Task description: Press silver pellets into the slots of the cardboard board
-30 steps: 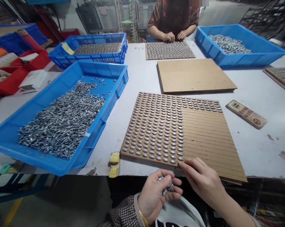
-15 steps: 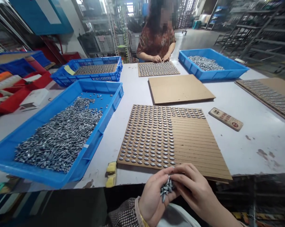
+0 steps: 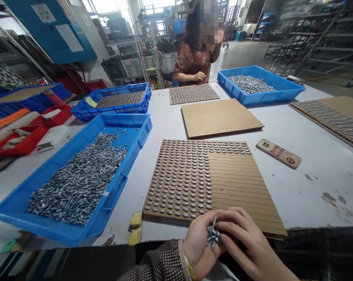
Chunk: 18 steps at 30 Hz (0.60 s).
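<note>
My left hand [image 3: 200, 244] is cupped, palm up, around a small heap of grey oval metal pieces [image 3: 213, 237] with pointed ends. Over that heap bend the fingers of my right hand [image 3: 242, 238], closed on the pieces; one piece stands up on end by the fingertips. Both hands are at the front edge of a slotted cardboard sheet [image 3: 237, 175]. Rows of the same metal pieces [image 3: 179, 179] sit on its left part and along its back edge. The front right part is bare cardboard with slots.
Left stands a blue tray [image 3: 117, 199] heaped with pieces; yellow blocks [image 3: 135, 228] lie nearby. Behind the sheet is a cardboard stack [image 3: 220, 117], with a printed wooden bar [image 3: 278, 153] to its right. A co-worker [image 3: 194, 62] sits opposite near another blue tray [image 3: 275, 97].
The view has tilted up slightly. My hands stay together over the pieces, the right fingers shifting among them. The co-worker has raised one hand towards the head.
</note>
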Each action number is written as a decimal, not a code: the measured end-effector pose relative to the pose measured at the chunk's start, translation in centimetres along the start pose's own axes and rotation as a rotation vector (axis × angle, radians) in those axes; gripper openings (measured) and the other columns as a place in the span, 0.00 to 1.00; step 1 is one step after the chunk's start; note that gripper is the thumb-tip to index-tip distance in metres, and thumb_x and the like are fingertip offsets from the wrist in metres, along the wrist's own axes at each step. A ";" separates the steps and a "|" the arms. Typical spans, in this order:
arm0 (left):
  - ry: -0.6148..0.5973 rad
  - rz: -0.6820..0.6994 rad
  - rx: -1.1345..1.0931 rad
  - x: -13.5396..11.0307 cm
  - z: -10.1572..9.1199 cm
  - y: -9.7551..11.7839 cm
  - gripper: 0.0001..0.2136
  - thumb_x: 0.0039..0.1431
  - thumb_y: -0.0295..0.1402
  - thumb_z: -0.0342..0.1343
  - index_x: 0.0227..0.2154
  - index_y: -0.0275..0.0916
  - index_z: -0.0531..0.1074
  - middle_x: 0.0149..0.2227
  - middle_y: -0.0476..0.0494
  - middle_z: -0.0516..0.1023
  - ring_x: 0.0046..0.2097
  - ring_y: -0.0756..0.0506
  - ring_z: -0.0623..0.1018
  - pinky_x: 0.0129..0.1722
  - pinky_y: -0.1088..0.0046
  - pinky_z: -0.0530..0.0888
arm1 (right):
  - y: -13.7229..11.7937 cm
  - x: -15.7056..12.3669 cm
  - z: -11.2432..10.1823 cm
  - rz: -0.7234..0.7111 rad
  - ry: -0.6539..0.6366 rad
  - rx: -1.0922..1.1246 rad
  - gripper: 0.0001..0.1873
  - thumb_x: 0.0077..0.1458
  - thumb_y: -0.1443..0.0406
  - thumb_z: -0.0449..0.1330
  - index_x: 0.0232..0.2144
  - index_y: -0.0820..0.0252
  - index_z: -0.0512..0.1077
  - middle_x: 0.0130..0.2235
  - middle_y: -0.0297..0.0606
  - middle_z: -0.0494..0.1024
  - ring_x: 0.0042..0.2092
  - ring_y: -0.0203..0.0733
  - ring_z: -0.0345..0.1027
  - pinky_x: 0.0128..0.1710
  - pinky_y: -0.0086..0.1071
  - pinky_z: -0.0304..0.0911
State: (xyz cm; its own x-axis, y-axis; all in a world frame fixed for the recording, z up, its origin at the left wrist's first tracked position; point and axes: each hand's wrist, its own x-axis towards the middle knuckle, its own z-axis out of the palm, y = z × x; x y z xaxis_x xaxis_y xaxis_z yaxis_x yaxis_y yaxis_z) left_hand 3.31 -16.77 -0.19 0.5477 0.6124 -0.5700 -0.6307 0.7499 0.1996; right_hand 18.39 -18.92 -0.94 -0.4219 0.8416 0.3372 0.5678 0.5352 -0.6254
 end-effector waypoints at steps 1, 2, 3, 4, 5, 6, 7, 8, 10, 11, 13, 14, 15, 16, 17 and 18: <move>-0.003 -0.018 -0.001 0.2 0.3 0.0 0.09 0.57 0.31 0.55 0.34 0.29 0.74 0.32 0.44 0.73 0.31 0.54 0.73 0.27 0.82 0.66 | 0.1 -0.1 -0.1 0.001 -0.004 -0.002 0.11 0.57 0.69 0.56 0.44 0.54 0.70 0.46 0.43 0.73 0.50 0.48 0.66 0.45 0.41 0.69; -0.005 -0.031 -0.002 0.4 0.5 0.0 0.08 0.57 0.31 0.55 0.34 0.29 0.74 0.31 0.46 0.72 0.30 0.55 0.72 0.25 0.82 0.65 | 0.2 -0.1 -0.3 0.000 -0.008 0.000 0.12 0.57 0.68 0.56 0.44 0.54 0.69 0.46 0.43 0.73 0.49 0.48 0.66 0.45 0.41 0.69; -0.010 -0.041 -0.002 0.5 0.8 0.0 0.08 0.56 0.30 0.55 0.33 0.29 0.74 0.29 0.47 0.71 0.28 0.55 0.71 0.24 0.83 0.64 | 0.3 -0.2 -0.4 -0.002 -0.009 0.009 0.11 0.57 0.68 0.57 0.44 0.54 0.69 0.45 0.42 0.73 0.49 0.48 0.66 0.45 0.41 0.69; -0.021 -0.047 -0.002 0.5 1.0 0.0 0.07 0.56 0.30 0.55 0.32 0.30 0.73 0.28 0.48 0.70 0.27 0.56 0.70 0.23 0.83 0.63 | 0.3 -0.2 -0.5 -0.008 -0.006 0.025 0.10 0.57 0.69 0.57 0.42 0.54 0.69 0.44 0.42 0.73 0.49 0.47 0.65 0.45 0.41 0.69; -0.037 -0.048 -0.002 0.5 1.2 0.0 0.07 0.56 0.30 0.55 0.32 0.30 0.73 0.27 0.49 0.69 0.26 0.56 0.70 0.22 0.82 0.63 | 0.3 -0.3 -0.6 -0.018 0.000 0.045 0.09 0.57 0.69 0.57 0.41 0.54 0.69 0.43 0.41 0.74 0.49 0.47 0.65 0.45 0.40 0.69; -0.054 -0.043 0.006 0.4 1.4 -0.1 0.07 0.57 0.30 0.55 0.32 0.30 0.73 0.27 0.49 0.69 0.26 0.56 0.70 0.23 0.82 0.64 | 0.2 -0.3 -0.7 -0.030 0.013 0.070 0.08 0.57 0.70 0.57 0.39 0.54 0.69 0.42 0.41 0.74 0.49 0.47 0.66 0.45 0.39 0.69; -0.064 -0.027 0.025 0.3 1.4 -0.2 0.07 0.57 0.31 0.55 0.32 0.30 0.72 0.28 0.49 0.69 0.26 0.55 0.70 0.24 0.81 0.65 | 0.2 -0.4 -0.7 -0.043 0.033 0.098 0.07 0.57 0.70 0.57 0.38 0.54 0.68 0.41 0.40 0.74 0.49 0.46 0.66 0.45 0.39 0.69; -0.062 -0.005 0.053 0.2 1.4 -0.4 0.07 0.56 0.31 0.55 0.32 0.31 0.72 0.28 0.48 0.70 0.27 0.55 0.70 0.26 0.80 0.67 | 0.2 -0.5 -0.8 -0.050 0.061 0.128 0.07 0.57 0.71 0.57 0.37 0.55 0.68 0.41 0.40 0.74 0.49 0.46 0.66 0.45 0.38 0.69; -0.024 0.047 0.130 -0.1 1.0 -0.8 0.07 0.55 0.32 0.57 0.32 0.32 0.71 0.29 0.47 0.71 0.29 0.53 0.72 0.30 0.77 0.69 | 0.2 -0.8 -0.8 -0.044 0.139 0.182 0.08 0.57 0.72 0.57 0.38 0.55 0.68 0.39 0.40 0.75 0.48 0.45 0.67 0.44 0.37 0.69; 0.000 0.071 0.176 -0.3 0.8 -1.1 0.08 0.54 0.33 0.59 0.32 0.33 0.71 0.29 0.46 0.72 0.29 0.53 0.72 0.30 0.76 0.70 | 0.2 -1.0 -0.8 -0.028 0.179 0.201 0.09 0.57 0.72 0.57 0.38 0.55 0.68 0.39 0.40 0.75 0.47 0.45 0.68 0.43 0.36 0.69; 0.031 0.107 0.264 -0.8 0.2 -1.5 0.10 0.52 0.35 0.61 0.31 0.33 0.70 0.28 0.46 0.72 0.27 0.53 0.71 0.27 0.76 0.69 | 0.3 -1.6 -0.7 0.014 0.228 0.230 0.08 0.57 0.72 0.57 0.38 0.55 0.69 0.39 0.40 0.74 0.44 0.44 0.69 0.41 0.34 0.70; 0.035 0.116 0.301 -1.0 -0.1 -1.7 0.11 0.51 0.36 0.63 0.31 0.34 0.69 0.27 0.46 0.72 0.25 0.53 0.70 0.25 0.77 0.67 | 0.3 -1.9 -0.6 0.031 0.236 0.245 0.08 0.57 0.71 0.57 0.38 0.55 0.69 0.39 0.41 0.74 0.43 0.43 0.69 0.39 0.33 0.70; 0.036 0.125 0.331 -1.3 -0.3 -1.8 0.13 0.49 0.37 0.64 0.30 0.34 0.68 0.27 0.47 0.72 0.24 0.54 0.69 0.23 0.78 0.65 | 0.2 -2.1 -0.6 0.042 0.232 0.262 0.07 0.58 0.71 0.57 0.38 0.55 0.70 0.38 0.41 0.74 0.42 0.43 0.70 0.38 0.32 0.70; 0.042 0.132 0.351 -1.5 -0.4 -1.9 0.14 0.47 0.37 0.65 0.30 0.35 0.68 0.26 0.47 0.72 0.24 0.54 0.68 0.21 0.79 0.63 | 0.1 -2.4 -0.5 0.051 0.224 0.278 0.07 0.58 0.70 0.56 0.39 0.55 0.70 0.38 0.40 0.74 0.41 0.42 0.71 0.37 0.31 0.70; 0.049 0.139 0.366 -1.7 -0.5 -2.0 0.15 0.45 0.38 0.67 0.29 0.35 0.68 0.26 0.48 0.71 0.23 0.55 0.68 0.20 0.80 0.61 | -0.1 -2.6 -0.5 0.055 0.215 0.290 0.07 0.58 0.70 0.56 0.39 0.55 0.70 0.37 0.40 0.74 0.40 0.41 0.71 0.37 0.30 0.70; 0.054 0.146 0.377 -1.9 -0.5 -2.0 0.16 0.43 0.38 0.68 0.28 0.35 0.67 0.25 0.49 0.71 0.23 0.55 0.68 0.20 0.80 0.60 | -0.3 -2.7 -0.6 0.059 0.206 0.294 0.07 0.59 0.70 0.56 0.39 0.55 0.70 0.37 0.40 0.74 0.40 0.41 0.72 0.37 0.29 0.70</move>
State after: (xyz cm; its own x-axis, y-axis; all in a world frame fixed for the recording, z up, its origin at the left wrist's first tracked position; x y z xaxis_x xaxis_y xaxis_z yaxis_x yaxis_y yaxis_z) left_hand 3.21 -19.56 0.14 0.4312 0.7128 -0.5532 -0.4484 0.7013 0.5541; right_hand 19.78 -21.30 -1.27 -0.2262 0.8836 0.4100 0.3469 0.4664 -0.8137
